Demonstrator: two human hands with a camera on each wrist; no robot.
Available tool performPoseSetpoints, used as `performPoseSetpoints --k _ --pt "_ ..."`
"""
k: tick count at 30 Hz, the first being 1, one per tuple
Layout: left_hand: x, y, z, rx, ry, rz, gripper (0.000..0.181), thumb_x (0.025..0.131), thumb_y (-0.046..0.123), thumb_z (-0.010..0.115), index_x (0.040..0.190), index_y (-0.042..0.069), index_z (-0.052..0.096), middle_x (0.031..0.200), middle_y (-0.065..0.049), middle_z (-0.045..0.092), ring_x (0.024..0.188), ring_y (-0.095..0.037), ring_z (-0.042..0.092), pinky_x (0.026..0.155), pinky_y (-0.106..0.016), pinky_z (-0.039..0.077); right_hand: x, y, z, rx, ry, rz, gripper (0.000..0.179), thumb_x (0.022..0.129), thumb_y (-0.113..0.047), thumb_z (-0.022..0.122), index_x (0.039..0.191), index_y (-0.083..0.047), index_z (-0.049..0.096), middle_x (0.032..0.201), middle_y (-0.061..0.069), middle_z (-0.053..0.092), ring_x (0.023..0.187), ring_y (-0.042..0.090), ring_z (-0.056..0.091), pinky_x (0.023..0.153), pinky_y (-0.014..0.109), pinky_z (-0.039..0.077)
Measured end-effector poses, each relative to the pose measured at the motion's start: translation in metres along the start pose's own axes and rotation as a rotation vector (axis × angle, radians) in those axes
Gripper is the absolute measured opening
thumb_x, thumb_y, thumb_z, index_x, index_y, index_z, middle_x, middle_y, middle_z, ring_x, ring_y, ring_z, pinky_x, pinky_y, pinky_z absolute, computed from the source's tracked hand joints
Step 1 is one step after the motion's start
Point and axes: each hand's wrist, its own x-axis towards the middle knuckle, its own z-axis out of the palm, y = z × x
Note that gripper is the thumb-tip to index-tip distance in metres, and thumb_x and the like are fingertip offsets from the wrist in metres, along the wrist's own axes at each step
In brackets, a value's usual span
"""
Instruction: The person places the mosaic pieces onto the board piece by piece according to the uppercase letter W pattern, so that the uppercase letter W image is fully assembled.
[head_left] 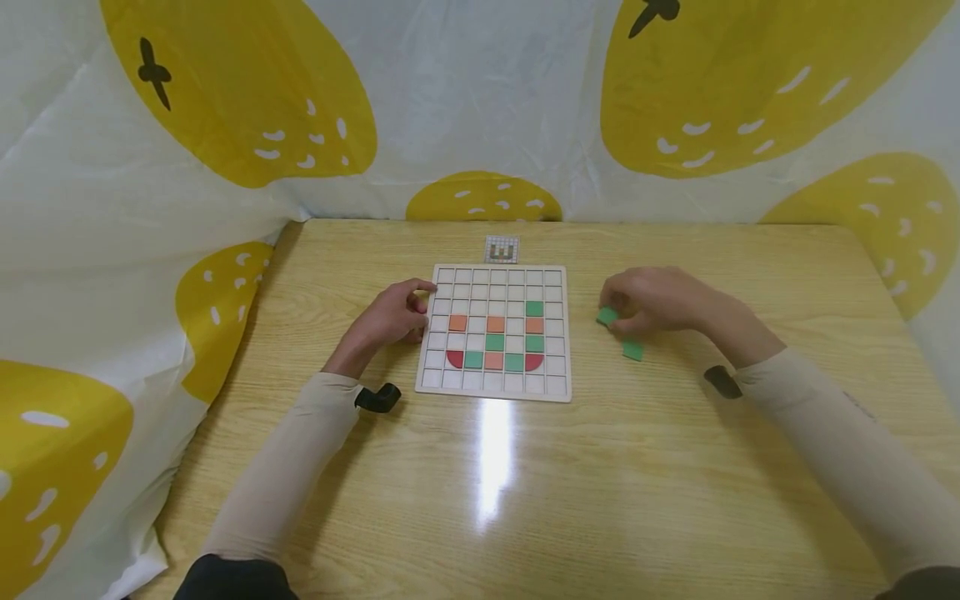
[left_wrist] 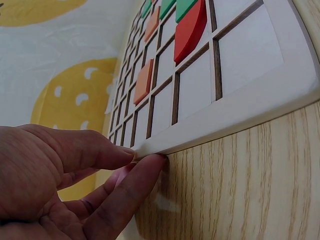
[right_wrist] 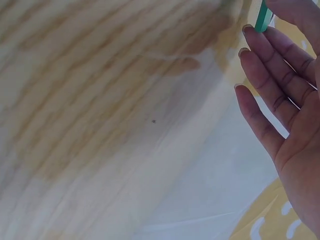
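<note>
A pale square grid board [head_left: 486,292] lies on the table between the hands, with red, orange and green tiles in some of its cells. My left hand [head_left: 393,315] is at the board's left side, and in the left wrist view its thumb and finger pinch the rim. To the right of the board, my right hand [head_left: 660,298] pinches a green square tile [head_left: 607,317] between thumb and fingertips. This tile [right_wrist: 262,17] shows edge-on in the right wrist view. Another green tile [head_left: 633,351] lies on the table just below that hand. Red tiles with one rounded corner [head_left: 454,359] fill cells low on the board.
Behind the board lies a small card [head_left: 502,249] printed with a grid pattern. The wooden table [head_left: 600,483] carries a bright light reflection in front of the board. A white cloth [head_left: 480,100] with yellow fruit prints hangs behind the table and along its left side.
</note>
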Motion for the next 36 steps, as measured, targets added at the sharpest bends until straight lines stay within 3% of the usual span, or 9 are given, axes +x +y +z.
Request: performPoseSetpoints --k 13,36 --pt "0.001 0.003 0.000 0.017 0.012 -0.016 0.059 0.097 -0.004 0.060 0.151 0.016 0.046 0.112 -0.014 0.052 0.094 -0.028 0.055 0.068 -0.030 0.057 0.010 -0.006 -0.009 0.008 0.014 -0.049 0.019 0.082 -0.026 0.082 0.094 -0.024 0.069 0.087 -0.007 0.064 0.083 0.012 0.058 0.073 0.035 0.051" --pt "0.000 0.001 0.001 0.007 0.008 -0.016 0.058 0.097 -0.004 0.060 0.150 0.016 0.047 0.111 -0.014 0.052 0.090 -0.027 0.054 0.067 -0.029 0.056 0.028 -0.028 -0.021 -0.004 0.016 -0.109 0.022 0.084 -0.027 0.081 0.101 -0.020 0.069 0.094 -0.004 0.066 0.090 0.016 0.061 0.076 0.037 0.051"
